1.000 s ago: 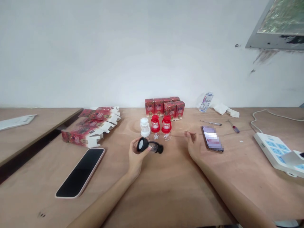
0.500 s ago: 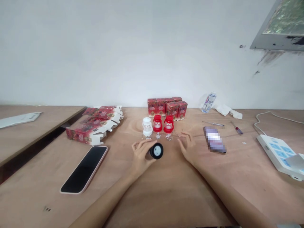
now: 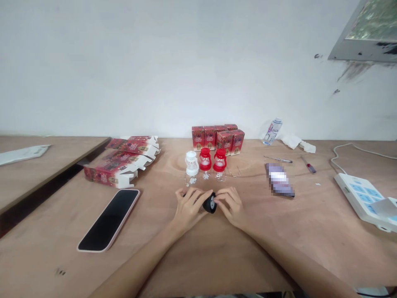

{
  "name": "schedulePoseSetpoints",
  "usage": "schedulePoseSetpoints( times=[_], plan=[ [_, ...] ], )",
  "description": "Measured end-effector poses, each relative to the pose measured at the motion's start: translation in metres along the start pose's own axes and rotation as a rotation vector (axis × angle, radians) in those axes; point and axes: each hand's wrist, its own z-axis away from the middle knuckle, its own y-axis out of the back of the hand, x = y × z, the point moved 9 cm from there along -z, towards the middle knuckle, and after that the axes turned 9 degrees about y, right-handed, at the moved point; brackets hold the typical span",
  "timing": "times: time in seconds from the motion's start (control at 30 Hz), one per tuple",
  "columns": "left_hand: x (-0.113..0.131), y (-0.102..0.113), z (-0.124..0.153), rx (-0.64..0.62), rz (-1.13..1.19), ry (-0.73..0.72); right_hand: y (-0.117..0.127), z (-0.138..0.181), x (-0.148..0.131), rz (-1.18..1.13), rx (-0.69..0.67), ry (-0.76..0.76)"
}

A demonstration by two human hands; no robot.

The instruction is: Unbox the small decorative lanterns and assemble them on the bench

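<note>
Black lantern, tilted, is clasped in the left hand in front of the white lantern and two red lanterns on the table. Right hand has fingertips gathered at the black base; whether they pinch anything cannot be told.

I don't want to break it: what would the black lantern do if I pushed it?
Lying down, the black lantern would probably roll, because its end is round. It's likely light, being small enough for the left hand to wrap around.
</note>
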Motion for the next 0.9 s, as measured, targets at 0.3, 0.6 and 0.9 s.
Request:
schedulePoseSetpoints(
  times=[0.3,0.6,0.9],
  plan=[
    [-0.034,-0.003,-0.006,-0.01,-0.142,0.193,0.024,0.008,0.097,0.451,-0.026,-0.224],
    [-0.032,-0.004,-0.005,-0.023,-0.127,0.175,0.02,0.015,0.141,0.594,-0.215,-0.303],
    [-0.029,-0.006,-0.003,-0.031,-0.098,0.161,0.024,0.0,0.068,0.371,0.036,-0.109]
  ],
)
